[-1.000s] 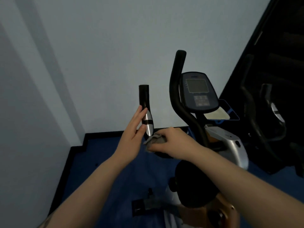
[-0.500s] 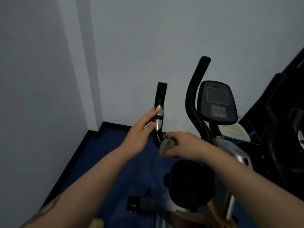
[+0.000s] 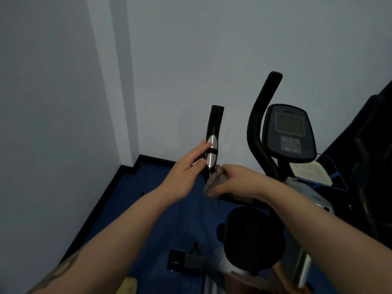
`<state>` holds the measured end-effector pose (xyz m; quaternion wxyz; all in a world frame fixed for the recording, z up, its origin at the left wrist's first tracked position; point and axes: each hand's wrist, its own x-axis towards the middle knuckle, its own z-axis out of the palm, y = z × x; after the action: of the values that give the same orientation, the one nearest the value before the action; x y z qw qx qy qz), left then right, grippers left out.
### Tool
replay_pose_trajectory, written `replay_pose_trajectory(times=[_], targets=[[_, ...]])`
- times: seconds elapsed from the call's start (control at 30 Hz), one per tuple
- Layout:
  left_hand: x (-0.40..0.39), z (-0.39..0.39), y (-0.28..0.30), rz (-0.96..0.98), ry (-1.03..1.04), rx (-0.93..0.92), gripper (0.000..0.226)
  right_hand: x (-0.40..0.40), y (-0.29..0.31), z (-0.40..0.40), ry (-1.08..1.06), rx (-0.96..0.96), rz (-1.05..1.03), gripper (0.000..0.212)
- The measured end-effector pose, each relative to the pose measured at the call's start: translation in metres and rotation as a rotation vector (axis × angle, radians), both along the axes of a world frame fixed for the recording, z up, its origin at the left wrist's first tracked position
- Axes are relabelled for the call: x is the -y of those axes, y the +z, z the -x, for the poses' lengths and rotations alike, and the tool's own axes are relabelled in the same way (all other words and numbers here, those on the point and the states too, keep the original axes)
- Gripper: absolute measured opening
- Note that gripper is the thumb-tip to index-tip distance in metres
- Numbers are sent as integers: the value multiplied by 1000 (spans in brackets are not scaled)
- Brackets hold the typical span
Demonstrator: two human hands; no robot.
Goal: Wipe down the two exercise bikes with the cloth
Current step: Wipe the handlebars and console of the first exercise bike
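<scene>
An exercise bike stands in front of me with a black left handlebar (image 3: 215, 124), a right handlebar (image 3: 257, 132), a console (image 3: 288, 134) and a black seat (image 3: 253, 236). My left hand (image 3: 186, 172) rests with straight fingers against the silver sensor (image 3: 211, 153) on the left handlebar. My right hand (image 3: 233, 181) grips a grey cloth (image 3: 213, 181) bunched against the base of that handlebar. A second, dark bike (image 3: 369, 166) is partly visible at the right edge.
Pale walls form a corner close on the left and behind the bike. Blue floor (image 3: 148, 198) with black skirting lies below. A blue wire basket holding a pale object (image 3: 311, 170) sits behind the console. The bike's foot bar (image 3: 184, 259) lies low centre.
The view has shifted, putting the bike further right in the frame. My right hand with the cloth stays at the base of the left handlebar; my left hand keeps touching the silver sensor.
</scene>
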<state>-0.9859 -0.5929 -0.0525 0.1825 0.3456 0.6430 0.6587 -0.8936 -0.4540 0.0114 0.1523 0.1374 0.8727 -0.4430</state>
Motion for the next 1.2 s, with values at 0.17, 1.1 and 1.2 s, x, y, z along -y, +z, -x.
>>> replay_pose_trajectory(times=[0.17, 1.1, 1.2], targets=[[-1, 0, -1, -7, 36, -17, 42, 10, -11, 16, -192, -115, 20, 42], [-47, 74, 19, 88, -199, -1036, 34, 33, 2, -45, -406, -60, -554, 42], [-48, 73, 17, 79, -200, -1012, 35, 42, -6, -37, -415, -145, -570, 35]])
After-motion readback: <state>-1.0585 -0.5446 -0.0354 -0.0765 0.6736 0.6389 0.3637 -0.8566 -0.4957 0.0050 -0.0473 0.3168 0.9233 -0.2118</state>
